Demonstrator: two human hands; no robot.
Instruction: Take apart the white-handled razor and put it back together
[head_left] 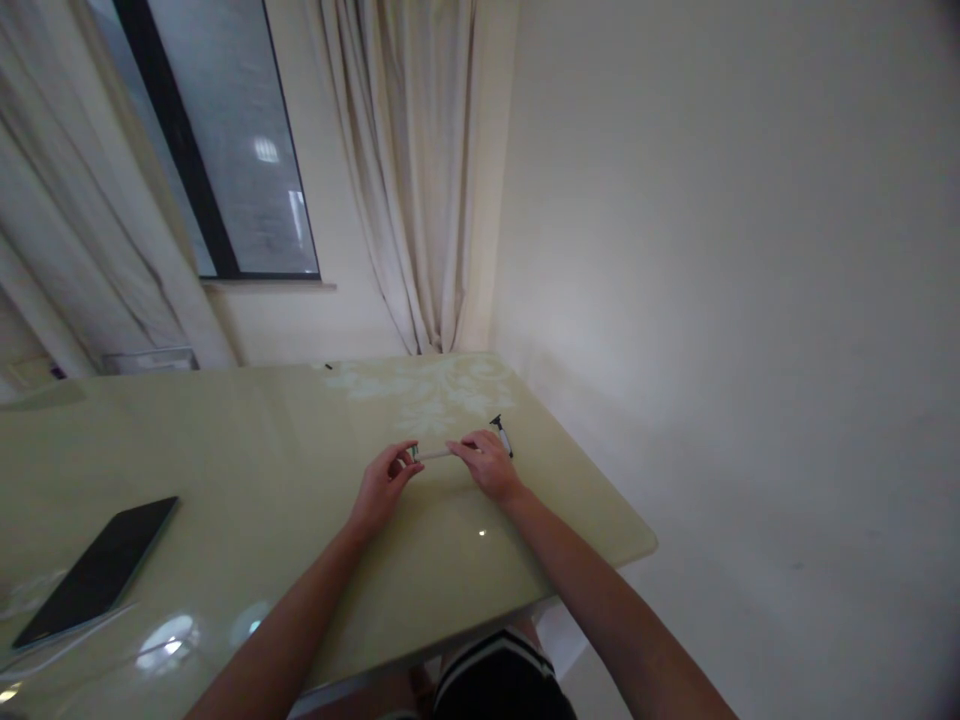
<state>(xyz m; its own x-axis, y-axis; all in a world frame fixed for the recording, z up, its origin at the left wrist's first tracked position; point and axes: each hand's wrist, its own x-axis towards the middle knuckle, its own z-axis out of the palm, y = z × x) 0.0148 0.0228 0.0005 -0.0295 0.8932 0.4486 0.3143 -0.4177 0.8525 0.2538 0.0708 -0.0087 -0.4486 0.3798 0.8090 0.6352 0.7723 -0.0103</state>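
Note:
Both hands hold a slim white stick-like thing level, just over the table. Its left end has a small green-and-white crosswise head, like a razor's, but it is too small to be sure of the kind. The thumb and fingers of my left hand pinch that head. At the other end, my right hand grips the white handle between thumb and fingertips, which partly hide it. Just beyond the right hand lies a razor with a black head and a black-and-light handle.
The pale green glossy table meets a white wall along its right side. A dark tablet lies at the left, with a white cable beside it. A small black piece rests near the far edge. Curtains hang behind.

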